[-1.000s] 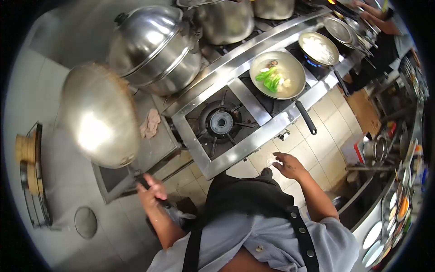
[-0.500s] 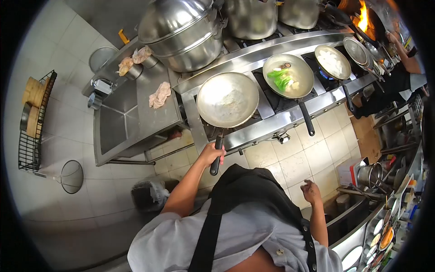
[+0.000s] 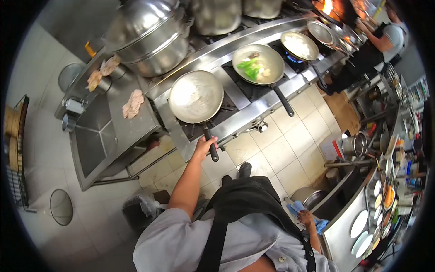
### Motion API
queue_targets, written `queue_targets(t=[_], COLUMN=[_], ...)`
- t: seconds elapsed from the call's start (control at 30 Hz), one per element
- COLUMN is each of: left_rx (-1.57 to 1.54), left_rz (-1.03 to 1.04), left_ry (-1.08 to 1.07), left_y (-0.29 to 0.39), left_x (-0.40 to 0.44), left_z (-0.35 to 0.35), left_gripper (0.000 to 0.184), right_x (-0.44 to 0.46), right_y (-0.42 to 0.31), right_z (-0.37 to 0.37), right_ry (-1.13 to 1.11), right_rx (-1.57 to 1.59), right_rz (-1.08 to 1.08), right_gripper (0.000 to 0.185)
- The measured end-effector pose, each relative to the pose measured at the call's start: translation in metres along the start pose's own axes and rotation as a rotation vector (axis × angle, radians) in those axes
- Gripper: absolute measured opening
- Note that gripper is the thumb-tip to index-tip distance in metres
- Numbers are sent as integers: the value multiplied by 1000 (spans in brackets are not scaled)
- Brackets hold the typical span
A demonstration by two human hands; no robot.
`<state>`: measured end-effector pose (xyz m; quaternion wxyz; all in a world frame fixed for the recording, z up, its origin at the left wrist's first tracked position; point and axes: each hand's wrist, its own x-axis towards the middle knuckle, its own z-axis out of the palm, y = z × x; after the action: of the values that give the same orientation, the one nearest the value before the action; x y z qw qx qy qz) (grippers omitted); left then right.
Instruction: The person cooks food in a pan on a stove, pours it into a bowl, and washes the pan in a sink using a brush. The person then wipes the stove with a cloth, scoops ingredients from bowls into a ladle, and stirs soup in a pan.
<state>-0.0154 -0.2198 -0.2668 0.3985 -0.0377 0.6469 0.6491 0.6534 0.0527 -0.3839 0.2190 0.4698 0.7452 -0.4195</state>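
Note:
My left hand point(image 3: 204, 148) is wrapped around the black handle of a frying pan point(image 3: 195, 97), which rests on the left burner of the stove. A little whitish residue shows inside that pan. Down at the right, my right hand point(image 3: 306, 218) grips a blue cloth point(image 3: 297, 207) at the side counter; folds of the cloth stick out on both sides of the fingers. The second frying pan point(image 3: 277, 68) holds green leaves and pale pieces in liquid. Farther right, a third pan point(image 3: 300, 46) with white pieces stands over a blue flame.
Large steel pots point(image 3: 145, 41) stand behind the burners. Left of the stove are a sink point(image 3: 93, 145) and a crumpled pinkish cloth point(image 3: 133, 104). A co-worker point(image 3: 380, 45) stands by a flaming wok at the far right. White plates point(image 3: 359, 224) and food containers line the right counter.
My right hand has moved from mid-air to the blue cloth and closed on it. My left hand keeps the pan handle. The view has swung right, showing more of the co-worker.

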Motion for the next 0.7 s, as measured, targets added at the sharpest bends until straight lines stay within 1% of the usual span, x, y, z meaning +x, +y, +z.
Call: queue_targets(t=[0.07,0.1,0.13,0.2,0.23,0.27,0.37,0.4,0.5,0.53,0.57,0.63,0.67,0.7], left_rx=[-83,-113,-65,5,23,36,2,-1,303,435,565,930,912,895], left_rz=[-16,-17,-8,-24,-51,-80,-63,-55,-235,-299,-363,-545,-544,-541], left_ry=[-12,-7,15,66,102,147,268,392,618,542,459,418,427,432], left_y=[-2,-7,-13,-15,-13,-14,-42,-55,-104,-132,-153,-142,-146,-149], left_x=[-13,-15,-17,-26,-36,-48,-60,-67,-98,-107,-118,-162,-172,-181], left_z=[4,4,3,11,16,20,10,7,-12,-33,-46,-15,-5,2], left_gripper=[34,33,35,39,40,42,47,49,45,39,34,26,27,28], right_x=[-27,-34,-43,-42,-40,-41,-30,-24,1,-2,9,39,30,27], right_y=[-19,-23,-44,-45,-37,-26,12,25,69,73,88,128,110,90], right_z=[3,6,2,7,11,10,18,17,26,29,39,75,66,54], right_ry=[13,14,31,73,84,42,85,77,157,228,293,447,431,437], right_rx=[82,123,189,526,688,841,1114,1191,1400,1474,1533,1656,1658,1471], right_rz=[121,176,279,380,430,447,660,748,845,717,717,719,716,802], right_gripper=[34,33,30,34,37,45,43,44,47,45,45,45,40,33])
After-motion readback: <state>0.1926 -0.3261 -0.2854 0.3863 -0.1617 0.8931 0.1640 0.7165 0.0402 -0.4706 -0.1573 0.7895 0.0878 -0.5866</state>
